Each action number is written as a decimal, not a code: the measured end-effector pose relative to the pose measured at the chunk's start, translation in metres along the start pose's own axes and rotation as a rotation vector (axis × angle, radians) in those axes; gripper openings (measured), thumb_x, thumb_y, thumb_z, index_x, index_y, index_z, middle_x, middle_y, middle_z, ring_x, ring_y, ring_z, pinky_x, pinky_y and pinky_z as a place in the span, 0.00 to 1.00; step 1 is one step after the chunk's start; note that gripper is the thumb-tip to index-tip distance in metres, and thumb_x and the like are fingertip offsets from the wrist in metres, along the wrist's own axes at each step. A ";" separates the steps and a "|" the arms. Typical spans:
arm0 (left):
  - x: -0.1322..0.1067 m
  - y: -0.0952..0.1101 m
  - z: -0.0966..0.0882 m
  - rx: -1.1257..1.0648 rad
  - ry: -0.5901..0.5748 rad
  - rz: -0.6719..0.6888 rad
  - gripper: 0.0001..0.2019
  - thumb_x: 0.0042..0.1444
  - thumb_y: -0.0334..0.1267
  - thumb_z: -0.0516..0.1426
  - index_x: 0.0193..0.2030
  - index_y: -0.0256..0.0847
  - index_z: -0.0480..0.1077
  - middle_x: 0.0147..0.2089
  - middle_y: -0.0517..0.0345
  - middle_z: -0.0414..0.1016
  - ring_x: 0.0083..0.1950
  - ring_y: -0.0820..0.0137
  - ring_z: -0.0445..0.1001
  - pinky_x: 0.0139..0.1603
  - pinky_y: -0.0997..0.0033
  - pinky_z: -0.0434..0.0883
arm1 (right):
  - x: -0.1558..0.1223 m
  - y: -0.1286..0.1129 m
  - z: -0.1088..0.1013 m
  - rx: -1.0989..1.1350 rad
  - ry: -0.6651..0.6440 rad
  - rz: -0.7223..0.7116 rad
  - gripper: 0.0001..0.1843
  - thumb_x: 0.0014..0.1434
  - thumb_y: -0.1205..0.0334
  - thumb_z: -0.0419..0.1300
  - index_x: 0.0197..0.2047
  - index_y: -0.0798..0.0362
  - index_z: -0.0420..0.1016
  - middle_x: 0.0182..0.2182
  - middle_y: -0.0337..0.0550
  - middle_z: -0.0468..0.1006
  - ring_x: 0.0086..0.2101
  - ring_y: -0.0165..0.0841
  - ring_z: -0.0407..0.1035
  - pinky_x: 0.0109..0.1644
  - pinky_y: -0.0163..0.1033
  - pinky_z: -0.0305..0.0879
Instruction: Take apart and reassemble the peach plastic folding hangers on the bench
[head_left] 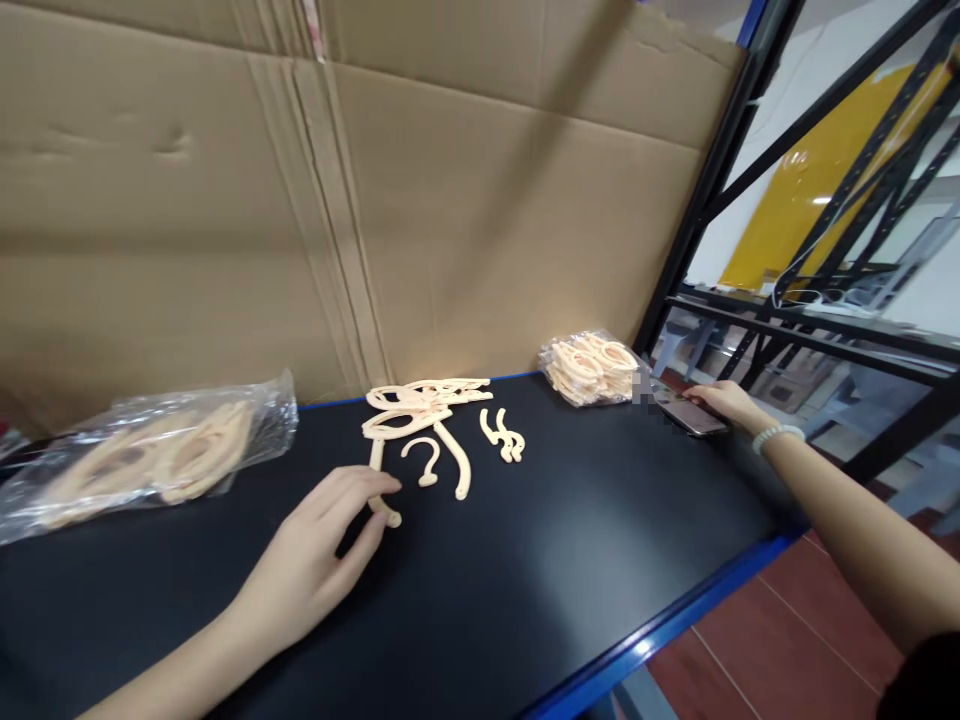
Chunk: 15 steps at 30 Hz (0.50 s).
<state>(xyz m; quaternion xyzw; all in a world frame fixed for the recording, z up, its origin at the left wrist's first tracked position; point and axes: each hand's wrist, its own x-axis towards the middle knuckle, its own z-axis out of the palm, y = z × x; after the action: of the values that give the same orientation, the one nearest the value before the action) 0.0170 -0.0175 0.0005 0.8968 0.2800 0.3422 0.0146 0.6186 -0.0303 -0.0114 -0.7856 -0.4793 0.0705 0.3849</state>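
1. Through the head camera, I see my left hand (319,560) with its grip pinching the curved end of a strip (387,510), thumb and fingertips on either side, above the counter (555,590).
2. Just right of it lie a hook (429,462) and a second strip (457,465); farther right, small hooks (506,437) overlap.
3. Behind these, I see the frames (412,405) heaped together.
4. My right hand (727,402) touches a phone (697,417); whether that grip is closed, I cannot tell.
5. A bag (150,460) sits left, another bag (592,368) near the phone.
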 end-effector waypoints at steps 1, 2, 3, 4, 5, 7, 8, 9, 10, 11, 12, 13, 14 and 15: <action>-0.001 0.000 0.000 -0.002 -0.003 0.002 0.06 0.62 0.35 0.51 0.42 0.44 0.69 0.44 0.54 0.75 0.48 0.63 0.73 0.47 0.63 0.73 | -0.001 -0.010 0.001 -0.049 0.013 0.029 0.13 0.63 0.56 0.58 0.31 0.55 0.73 0.28 0.38 0.74 0.28 0.29 0.68 0.34 0.36 0.66; -0.002 0.000 -0.001 -0.004 -0.013 -0.003 0.07 0.62 0.34 0.51 0.43 0.43 0.68 0.44 0.54 0.74 0.49 0.63 0.73 0.47 0.63 0.72 | -0.003 -0.022 0.003 -0.098 0.034 0.050 0.13 0.61 0.57 0.59 0.28 0.56 0.74 0.26 0.40 0.74 0.29 0.32 0.69 0.35 0.38 0.65; -0.003 0.001 -0.001 -0.008 -0.013 -0.010 0.07 0.62 0.34 0.50 0.44 0.43 0.68 0.44 0.54 0.74 0.48 0.64 0.73 0.47 0.63 0.72 | -0.005 -0.036 0.007 -0.135 0.058 0.053 0.12 0.59 0.60 0.60 0.27 0.56 0.75 0.25 0.43 0.75 0.30 0.36 0.70 0.36 0.40 0.64; -0.004 0.001 -0.002 -0.016 -0.013 -0.016 0.08 0.63 0.34 0.50 0.45 0.43 0.67 0.44 0.54 0.74 0.48 0.64 0.73 0.47 0.63 0.72 | -0.006 -0.051 0.012 -0.158 0.080 0.032 0.11 0.58 0.61 0.59 0.26 0.57 0.76 0.24 0.46 0.75 0.31 0.39 0.70 0.37 0.42 0.63; -0.004 0.001 -0.002 -0.025 -0.012 -0.028 0.08 0.63 0.33 0.49 0.46 0.42 0.67 0.43 0.55 0.74 0.47 0.64 0.73 0.47 0.63 0.71 | -0.008 -0.067 0.019 -0.170 0.099 -0.007 0.11 0.56 0.62 0.58 0.27 0.57 0.77 0.25 0.49 0.76 0.32 0.42 0.71 0.38 0.43 0.62; -0.006 0.001 -0.003 -0.044 -0.016 -0.064 0.08 0.64 0.33 0.48 0.47 0.42 0.66 0.42 0.55 0.75 0.47 0.65 0.72 0.48 0.63 0.71 | -0.012 -0.100 0.036 -0.175 0.124 -0.109 0.11 0.55 0.61 0.56 0.32 0.56 0.80 0.30 0.51 0.78 0.36 0.44 0.71 0.41 0.43 0.63; -0.007 0.000 -0.003 -0.050 -0.015 -0.087 0.08 0.64 0.33 0.48 0.46 0.42 0.66 0.42 0.55 0.75 0.47 0.65 0.72 0.48 0.62 0.71 | -0.014 -0.115 0.044 -0.177 0.143 -0.168 0.12 0.54 0.61 0.56 0.34 0.56 0.80 0.33 0.51 0.79 0.38 0.45 0.71 0.43 0.43 0.63; -0.007 0.000 -0.003 -0.057 -0.014 -0.109 0.08 0.64 0.33 0.48 0.47 0.42 0.66 0.42 0.55 0.75 0.47 0.65 0.72 0.48 0.62 0.71 | -0.016 -0.130 0.052 -0.184 0.181 -0.232 0.14 0.53 0.61 0.56 0.38 0.56 0.80 0.36 0.51 0.79 0.40 0.45 0.71 0.46 0.44 0.63; -0.008 -0.001 -0.003 -0.065 -0.010 -0.130 0.08 0.63 0.33 0.48 0.47 0.42 0.66 0.42 0.55 0.74 0.47 0.65 0.72 0.48 0.62 0.71 | -0.018 -0.143 0.058 -0.202 0.246 -0.304 0.16 0.52 0.62 0.55 0.41 0.57 0.79 0.38 0.53 0.78 0.42 0.47 0.70 0.48 0.46 0.63; -0.009 -0.001 -0.003 -0.074 -0.007 -0.151 0.09 0.63 0.32 0.48 0.47 0.42 0.66 0.42 0.55 0.74 0.46 0.64 0.72 0.48 0.61 0.71 | -0.020 -0.155 0.062 -0.228 0.321 -0.378 0.19 0.51 0.62 0.55 0.44 0.59 0.78 0.40 0.55 0.77 0.43 0.48 0.69 0.49 0.48 0.63; -0.010 -0.002 -0.004 -0.086 -0.005 -0.169 0.09 0.63 0.32 0.48 0.46 0.42 0.66 0.41 0.55 0.74 0.46 0.64 0.72 0.47 0.61 0.71 | -0.022 -0.165 0.065 -0.260 0.394 -0.448 0.21 0.51 0.63 0.54 0.46 0.61 0.77 0.41 0.57 0.77 0.44 0.49 0.68 0.50 0.50 0.63; -0.010 -0.002 -0.004 -0.100 -0.007 -0.184 0.09 0.62 0.32 0.48 0.46 0.42 0.66 0.41 0.55 0.74 0.46 0.64 0.72 0.47 0.61 0.71 | -0.023 -0.174 0.067 -0.292 0.451 -0.509 0.22 0.51 0.63 0.54 0.47 0.63 0.77 0.41 0.59 0.76 0.44 0.49 0.68 0.50 0.52 0.63; -0.010 -0.002 -0.004 -0.114 -0.012 -0.195 0.09 0.62 0.32 0.48 0.46 0.42 0.66 0.40 0.55 0.74 0.46 0.64 0.72 0.47 0.60 0.71 | -0.025 -0.181 0.069 -0.315 0.475 -0.555 0.22 0.51 0.64 0.53 0.47 0.64 0.76 0.40 0.60 0.76 0.44 0.49 0.69 0.50 0.52 0.63; -0.011 -0.002 -0.004 -0.125 -0.017 -0.202 0.09 0.62 0.31 0.48 0.46 0.42 0.66 0.40 0.55 0.74 0.45 0.64 0.72 0.47 0.60 0.71 | -0.027 -0.187 0.070 -0.323 0.463 -0.586 0.21 0.51 0.64 0.53 0.46 0.63 0.77 0.39 0.60 0.77 0.43 0.49 0.69 0.50 0.52 0.64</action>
<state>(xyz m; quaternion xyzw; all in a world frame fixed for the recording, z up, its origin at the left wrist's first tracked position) 0.0072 -0.0219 -0.0034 0.8642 0.3470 0.3482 0.1075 0.4399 0.0307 0.0590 -0.6611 -0.5886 -0.2971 0.3581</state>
